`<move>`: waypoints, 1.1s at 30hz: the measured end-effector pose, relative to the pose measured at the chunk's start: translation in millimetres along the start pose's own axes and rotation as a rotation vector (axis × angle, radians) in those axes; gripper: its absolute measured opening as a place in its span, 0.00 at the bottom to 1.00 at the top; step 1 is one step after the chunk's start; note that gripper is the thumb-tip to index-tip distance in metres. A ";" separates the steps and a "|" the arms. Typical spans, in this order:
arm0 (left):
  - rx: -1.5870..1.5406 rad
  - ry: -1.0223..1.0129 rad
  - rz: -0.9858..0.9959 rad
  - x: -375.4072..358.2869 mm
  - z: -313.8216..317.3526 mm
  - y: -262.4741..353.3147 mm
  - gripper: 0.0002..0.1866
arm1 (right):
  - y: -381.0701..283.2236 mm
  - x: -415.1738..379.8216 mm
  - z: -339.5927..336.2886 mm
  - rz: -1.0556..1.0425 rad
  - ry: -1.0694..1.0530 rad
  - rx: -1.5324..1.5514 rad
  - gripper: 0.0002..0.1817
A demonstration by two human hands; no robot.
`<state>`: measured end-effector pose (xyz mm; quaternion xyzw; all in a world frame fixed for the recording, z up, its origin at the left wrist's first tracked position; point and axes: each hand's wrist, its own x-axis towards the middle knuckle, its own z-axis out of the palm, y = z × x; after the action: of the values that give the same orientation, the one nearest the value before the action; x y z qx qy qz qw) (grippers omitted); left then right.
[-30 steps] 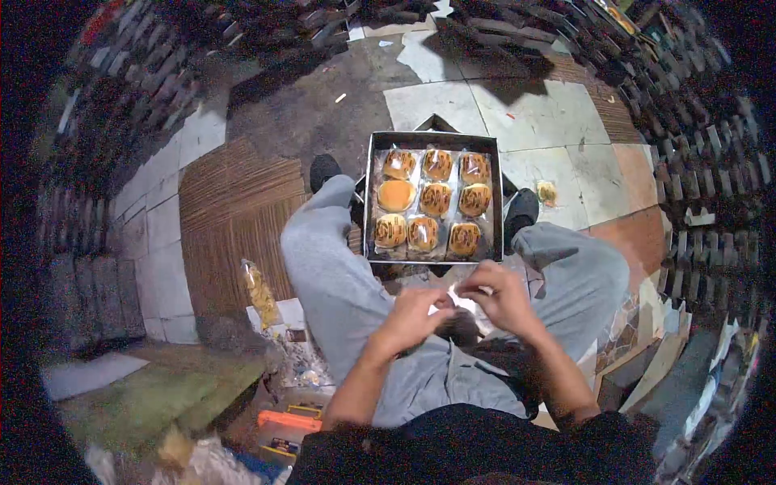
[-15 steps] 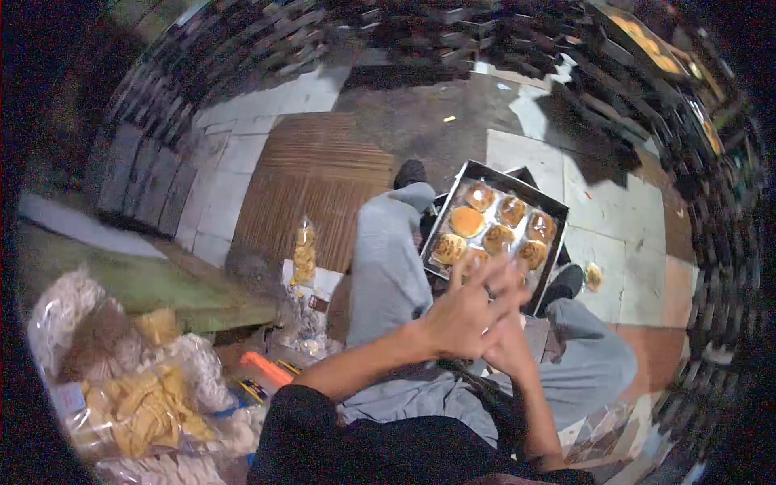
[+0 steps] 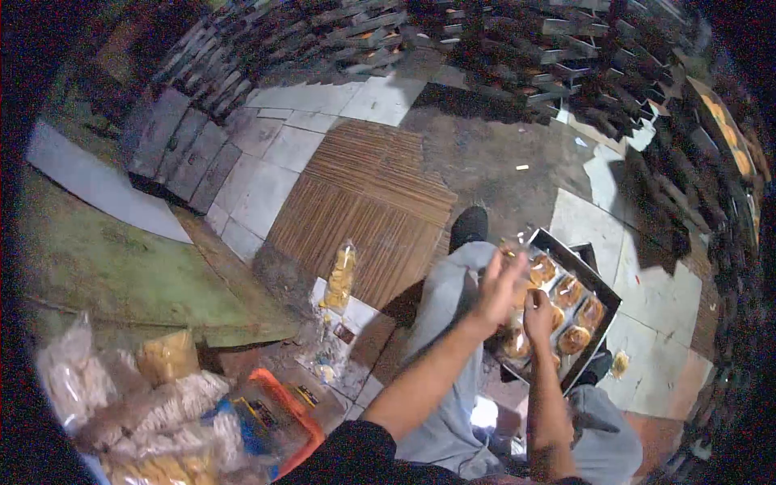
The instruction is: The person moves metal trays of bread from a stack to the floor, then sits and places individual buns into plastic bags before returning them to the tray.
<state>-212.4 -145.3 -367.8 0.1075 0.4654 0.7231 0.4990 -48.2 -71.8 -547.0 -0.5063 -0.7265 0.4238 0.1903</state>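
Observation:
A dark-rimmed square tray [image 3: 602, 317] sits between my knees. In it lie several round browned buns [image 3: 575, 339], which look wrapped in clear plastic. My left hand [image 3: 501, 293] is over the tray's left side, its fingers stretched out and somewhat blurred, with shiny plastic near the tips. Beside it, my right hand [image 3: 537, 317] is low over the buns with its fingers curled in. Whatever the right fingers hold, if anything, is hidden. Both hands cover part of the tray's left half.
Bags of pale food [image 3: 174, 404] and an orange-rimmed container [image 3: 283, 412] are at lower left, beside a green surface [image 3: 153, 267]. A bag of yellow pieces [image 3: 340, 276] stands near a brown striped board [image 3: 364, 194]. A small packet [image 3: 620, 364] lies right of the tray.
The view has shifted, so the tray appears lower and farther right. My hands, overlapping before at the tray's near edge, are now apart and over the buns. The right fingers have curled.

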 end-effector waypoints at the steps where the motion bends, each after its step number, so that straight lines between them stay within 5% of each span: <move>1: -0.060 -0.038 -0.018 -7.0 9.3 5.7 0.21 | 41.6 24.3 16.5 0.000 -0.011 0.005 0.21; 3: 0.010 -0.074 -0.114 -6.4 12.9 8.3 0.24 | 100.2 57.9 40.9 -0.082 -0.099 -0.334 0.24; 6: 0.121 -0.166 -0.125 -7.9 22.5 11.4 0.25 | 30.4 53.1 28.3 0.086 0.019 0.616 0.28; 7: 0.093 -0.155 -0.082 -6.5 24.9 -0.4 0.27 | 19.3 53.2 26.5 0.103 0.027 0.683 0.27; 12: 0.376 -0.171 0.000 -6.7 31.8 16.6 0.29 | 32.1 62.6 21.0 0.056 0.012 0.590 0.23; 20: -0.049 -0.210 -0.130 -7.0 30.8 8.4 0.24 | 35.6 31.4 -27.0 -0.242 0.064 0.162 0.16; 23: -0.080 -0.136 -0.134 -1.5 21.3 -9.8 0.30 | 46.4 -29.4 -86.4 0.200 0.148 0.555 0.17; 24: -0.094 -0.106 -0.119 -4.2 20.2 -5.7 0.30 | 29.6 -55.0 -92.4 0.153 0.292 1.012 0.25; 27: -0.012 -0.019 -0.138 -9.9 12.3 -7.4 0.32 | -112.1 -156.7 -139.8 0.254 0.125 1.686 0.26; 32: -0.173 -0.132 -0.190 -28.6 11.7 1.0 0.25 | -188.3 -238.5 -149.9 0.121 -0.335 1.572 0.36; 33: -0.149 -0.125 -0.183 -38.5 14.9 5.0 0.36 | -188.4 -238.4 -152.3 0.015 -0.247 1.347 0.36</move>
<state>-187.8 -168.8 -343.9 0.0722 0.3861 0.6991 0.5975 49.9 -245.4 -271.7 -0.2305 -0.3173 0.8394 0.3764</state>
